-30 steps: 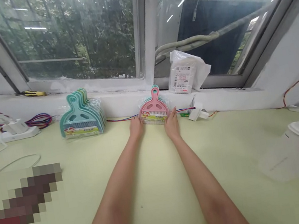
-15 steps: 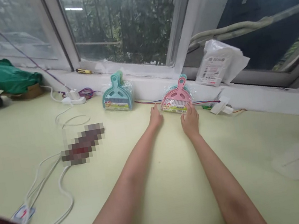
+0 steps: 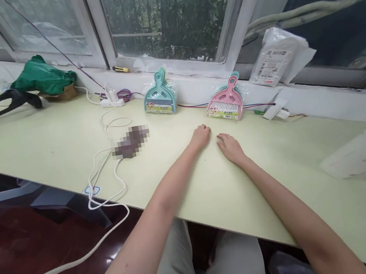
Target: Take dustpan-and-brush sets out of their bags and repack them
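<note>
A pink dustpan-and-brush set (image 3: 225, 102) in clear plastic leans against the wall below the window, with a teal one behind it. Just in front of it, apart from it, my left hand (image 3: 201, 137) rests on the table, its fingers loosely bent and holding nothing. My right hand (image 3: 231, 146) lies close by on the tabletop, empty, with its fingers stretched toward the left hand. Further left, a teal dustpan-and-brush set (image 3: 160, 96) in similar wrapping also leans on the wall.
On the pale table (image 3: 183, 179) lie a pixelated object (image 3: 131, 142), white cables (image 3: 120, 175) and a power strip (image 3: 112, 103). A green cloth bundle (image 3: 41, 76) and a black frame (image 3: 5, 102) are at left. A white lidded cup (image 3: 364, 153) stands right; a plastic-wrapped pack (image 3: 270, 59) leans on the sill.
Both hands have drawn back from the pink dustpan set toward me; my right hand has let go of its lower edge. The view has tilted down, showing the table's front edge and legs.
</note>
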Available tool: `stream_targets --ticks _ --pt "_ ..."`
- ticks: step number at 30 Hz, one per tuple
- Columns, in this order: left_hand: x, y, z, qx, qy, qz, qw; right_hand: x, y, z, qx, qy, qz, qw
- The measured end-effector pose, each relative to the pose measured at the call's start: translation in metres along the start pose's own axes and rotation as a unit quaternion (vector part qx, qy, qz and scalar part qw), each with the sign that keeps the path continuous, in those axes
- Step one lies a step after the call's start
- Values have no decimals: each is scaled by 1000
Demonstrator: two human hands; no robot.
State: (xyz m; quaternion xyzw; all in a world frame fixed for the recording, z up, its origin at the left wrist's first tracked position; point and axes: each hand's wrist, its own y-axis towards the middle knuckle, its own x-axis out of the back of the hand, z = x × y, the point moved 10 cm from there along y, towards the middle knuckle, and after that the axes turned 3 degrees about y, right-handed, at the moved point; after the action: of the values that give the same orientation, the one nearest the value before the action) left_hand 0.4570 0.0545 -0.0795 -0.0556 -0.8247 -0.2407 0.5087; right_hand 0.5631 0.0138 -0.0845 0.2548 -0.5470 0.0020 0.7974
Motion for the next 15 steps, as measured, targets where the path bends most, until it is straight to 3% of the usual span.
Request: stream_targets --ticks 6,15 --pt "10 -3 -6 -3 37 10 999 -19 54 -56 -57 4 44 997" --pt "5 12 5 11 22 25 999 -32 115 -94 -103 -18 20 994"
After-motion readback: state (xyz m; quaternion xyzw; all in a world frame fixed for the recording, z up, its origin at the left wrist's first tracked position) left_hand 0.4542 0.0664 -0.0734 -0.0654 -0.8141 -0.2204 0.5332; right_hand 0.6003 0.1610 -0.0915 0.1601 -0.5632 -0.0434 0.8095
